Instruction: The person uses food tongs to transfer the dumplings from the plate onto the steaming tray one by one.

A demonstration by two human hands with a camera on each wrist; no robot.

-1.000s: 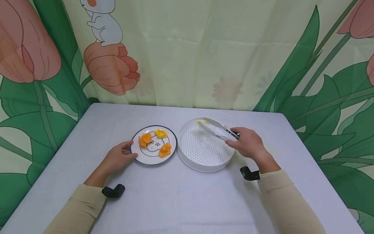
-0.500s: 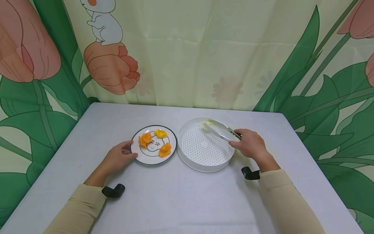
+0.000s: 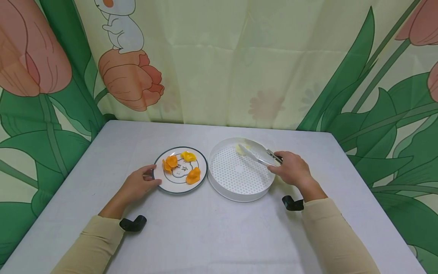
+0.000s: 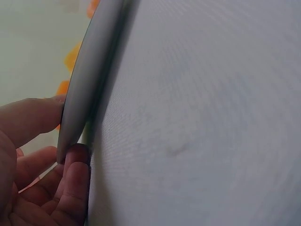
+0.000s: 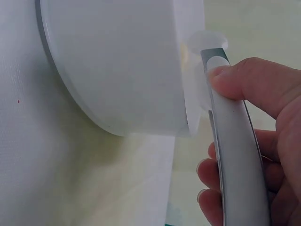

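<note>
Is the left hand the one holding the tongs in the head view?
No, the right hand grips the tongs, while the left hand holds the edge of the plate.

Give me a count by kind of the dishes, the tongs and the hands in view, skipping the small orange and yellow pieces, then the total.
Plate: 1
White perforated tray: 1
Tongs: 1 pair
Hands: 2, left hand and right hand
Total: 5

creased pale-yellow backdrop [image 3: 212, 68] | printed pink tulips [image 3: 37, 57], white rabbit [image 3: 126, 34] | white-covered table [image 3: 191, 236]
</note>
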